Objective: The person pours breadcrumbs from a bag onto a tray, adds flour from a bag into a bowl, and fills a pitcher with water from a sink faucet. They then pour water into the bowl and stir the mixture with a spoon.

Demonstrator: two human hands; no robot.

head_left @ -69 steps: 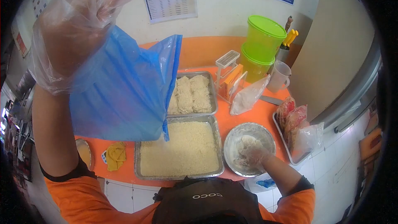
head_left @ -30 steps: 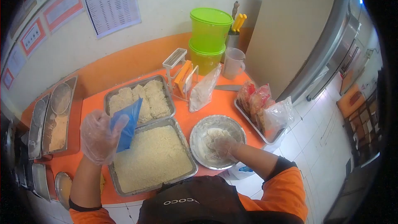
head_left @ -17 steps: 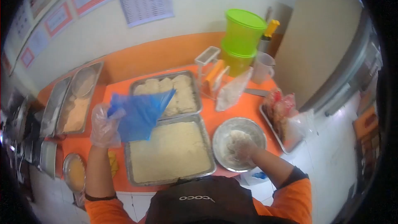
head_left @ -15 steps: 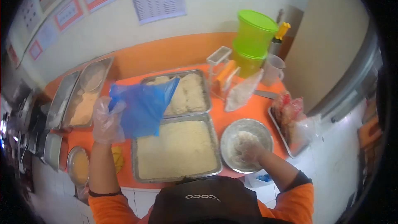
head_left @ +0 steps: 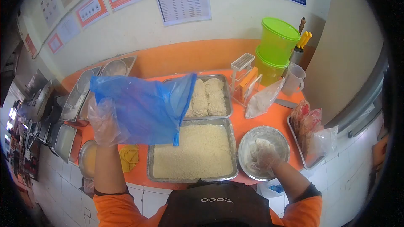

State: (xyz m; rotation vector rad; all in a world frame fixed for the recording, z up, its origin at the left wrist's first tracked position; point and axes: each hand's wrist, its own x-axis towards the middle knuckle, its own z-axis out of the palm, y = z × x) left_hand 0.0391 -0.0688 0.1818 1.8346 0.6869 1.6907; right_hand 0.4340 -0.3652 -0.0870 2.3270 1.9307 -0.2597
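Note:
My left hand, in a clear plastic glove, grips a blue plastic bag that hangs over the trays' left side. Below the bag is a metal tray of pale crumbs. Behind it stands a second tray with coated pieces, partly covered by the bag. My right hand, gloved and dusted white, is down in a metal bowl of white powder. Its fingers are closed around a whitish lump that is coated in powder.
Green tubs, a jug, a rack and a powder bag stand behind the bowl. A knife lies near them. At right is a tray of bagged food; at left, a yellow cloth and a round bowl.
My left hand first came down with the blue bag, which then spread out wider over the trays. My right hand has stayed in the powder bowl. The camera view has swung about.

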